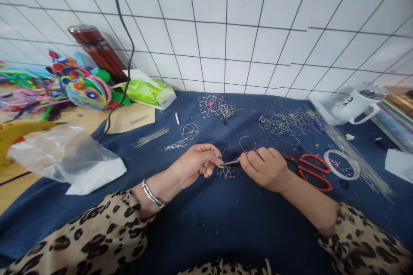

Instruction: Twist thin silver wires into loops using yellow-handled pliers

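Thin wire (pixel 222 151): fine curled piece, mid tabletop, held just above the blue cloth (pixel 206 223).
Left hand (pixel 193 163): grip of thumb and forefinger pressed together on the wire, fingertips pointing right.
Pliers (pixel 231 163): small and dark; long axis runs left to right, nose meeting the wire at the left fingertips.
Right hand (pixel 266 167): grip wrapped tight around the pliers' handles. The wire lies directly to its left, so the left hand is the nearer one.
Wire tuft (pixel 227 172): short ends on the cloth, under the pliers' nose.
Scissors (pixel 309 169): red-handled, just right of the right hand.
Tape roll (pixel 342 164): beyond the scissors.
Wire heaps (pixel 284 121): near the wall.
Plastic bag (pixel 67 154): far left.
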